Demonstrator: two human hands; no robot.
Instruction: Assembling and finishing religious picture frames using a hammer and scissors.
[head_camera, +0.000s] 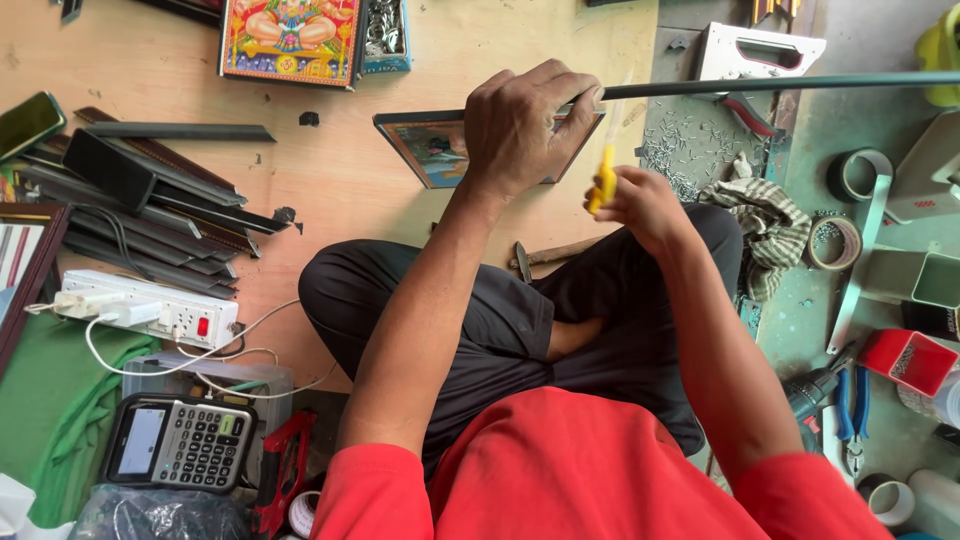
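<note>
Your left hand (515, 125) has its fingers wrapped around one end of the long dark moulding strip (780, 85), which runs off to your right above the floor; it looks stiff but light, so hold nearer its middle. Your right hand (640, 205) pinches a small yellow tool (605, 180) beneath it, and a bright framed picture (290, 40) lies ahead.
</note>
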